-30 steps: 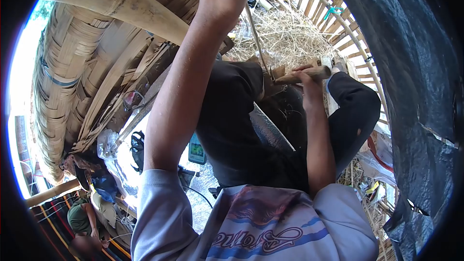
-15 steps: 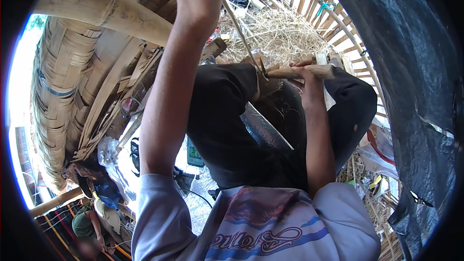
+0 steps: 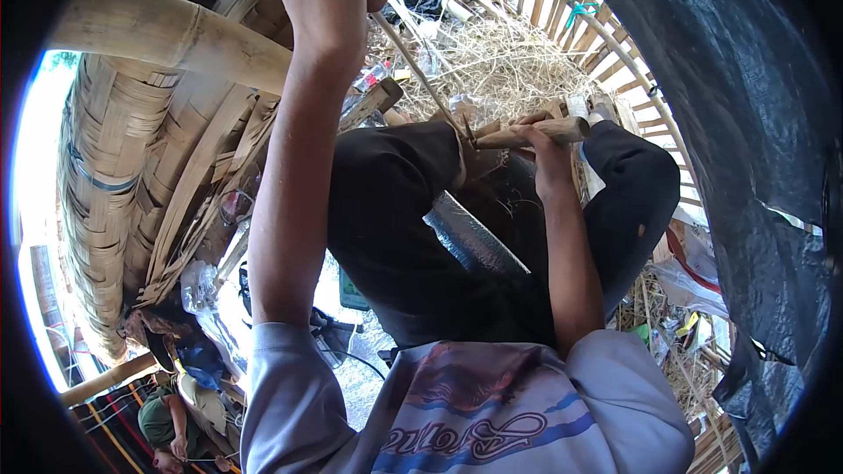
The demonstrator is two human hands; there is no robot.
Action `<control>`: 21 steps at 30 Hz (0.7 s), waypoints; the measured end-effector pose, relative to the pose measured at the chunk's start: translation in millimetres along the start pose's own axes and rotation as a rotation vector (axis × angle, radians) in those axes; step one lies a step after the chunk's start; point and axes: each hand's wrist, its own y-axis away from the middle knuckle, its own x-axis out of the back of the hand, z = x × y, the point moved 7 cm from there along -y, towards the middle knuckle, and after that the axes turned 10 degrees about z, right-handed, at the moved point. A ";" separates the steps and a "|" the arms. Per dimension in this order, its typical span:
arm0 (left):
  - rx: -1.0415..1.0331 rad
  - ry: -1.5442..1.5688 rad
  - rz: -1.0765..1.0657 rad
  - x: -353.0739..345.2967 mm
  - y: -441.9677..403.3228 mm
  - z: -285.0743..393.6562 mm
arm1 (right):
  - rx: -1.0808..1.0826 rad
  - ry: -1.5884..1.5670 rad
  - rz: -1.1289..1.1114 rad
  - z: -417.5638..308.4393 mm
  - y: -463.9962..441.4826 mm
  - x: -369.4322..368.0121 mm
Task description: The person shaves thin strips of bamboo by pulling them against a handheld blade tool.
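My left hand (image 3: 329, 0) is raised at the top, its fingers curled round the upper end of a thin strip (image 3: 413, 64). The strip slants down to the right, reaching the near end of a thick wooden handle (image 3: 569, 130) between my knees. A small dark piece, perhaps a blade, shows where they meet, too small to make out. My right hand (image 3: 546, 147) is wrapped round the handle, which lies roughly level. Below it, a dark surface shows between my black-trousered legs.
Dry straw (image 3: 527, 61) covers the ground ahead, beside a slatted bamboo fence (image 3: 606, 31). A bamboo pole (image 3: 176, 31) and woven panels stand at left, black sheeting (image 3: 702, 79) at right. A phone (image 3: 353, 291) lies by my left leg. Another person (image 3: 162, 421) sits at lower left.
My left hand has moved left and slightly down in view, and the strip slants more. My right hand and the handle have shifted a little left.
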 end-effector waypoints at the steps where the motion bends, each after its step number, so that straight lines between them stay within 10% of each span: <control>1: -0.016 -0.025 0.015 -0.8 3.1 3.0 | 0.004 0.011 0.021 3.3 -0.4 -0.1; 21: -0.002 -0.028 0.096 24.3 -4.8 3.1 | 0.149 0.168 0.019 54.8 -16.5 -7.8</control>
